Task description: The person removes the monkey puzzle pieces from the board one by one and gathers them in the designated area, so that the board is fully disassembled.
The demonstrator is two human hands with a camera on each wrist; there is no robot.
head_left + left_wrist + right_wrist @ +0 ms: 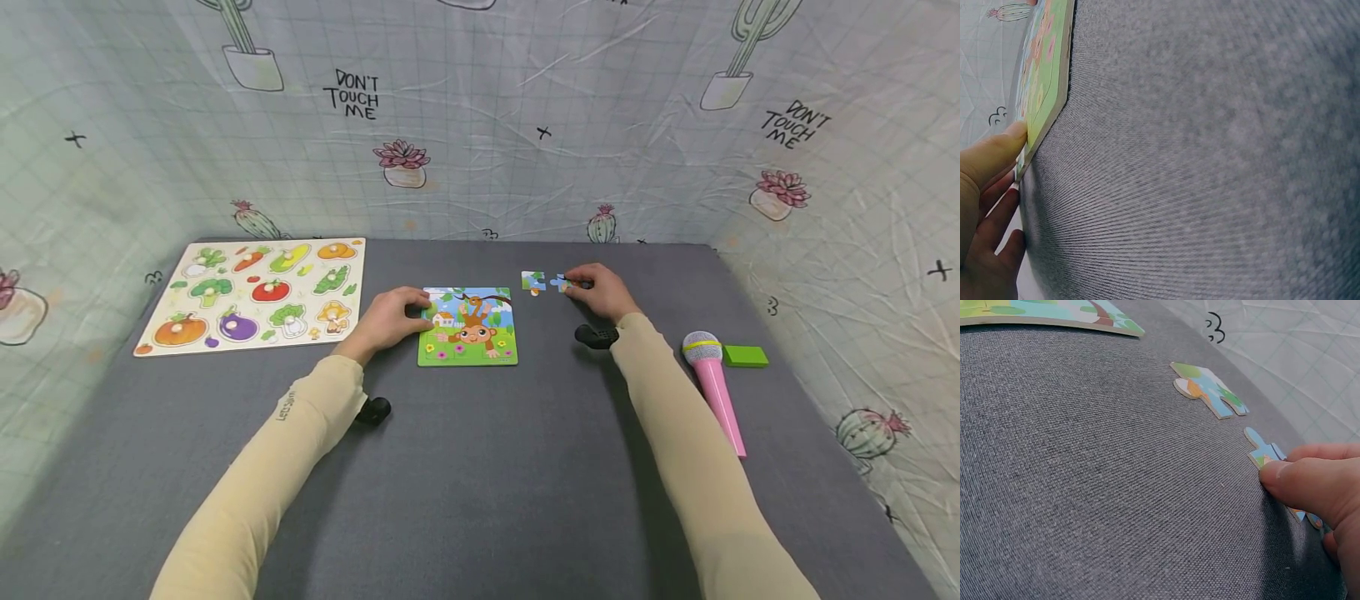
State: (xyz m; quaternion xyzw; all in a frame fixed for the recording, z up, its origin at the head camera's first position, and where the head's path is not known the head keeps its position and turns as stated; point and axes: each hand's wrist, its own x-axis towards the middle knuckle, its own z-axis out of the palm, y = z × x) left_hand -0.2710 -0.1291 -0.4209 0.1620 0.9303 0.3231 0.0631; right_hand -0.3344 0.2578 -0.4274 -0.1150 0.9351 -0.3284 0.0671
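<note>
A square monkey jigsaw puzzle [468, 333] lies on the grey table, its picture facing up. My left hand [390, 321] grips its left edge; in the left wrist view the thumb [1004, 150] presses on the top, with the other fingers at the side. Right of the puzzle, my right hand [603, 290] pinches a blue puzzle piece [557, 283]. The right wrist view has the thumb over that piece [1263, 453], and part of another patterned edge [1314, 520] shows under the hand. A separate loose piece [533, 282] lies just left of the fingers.
A vegetable peg board [251, 296] lies at the left. At the right are a pink toy microphone [720, 400] and a green block [746, 357]. A printed cloth wall [480, 100] rises behind the table [480, 483].
</note>
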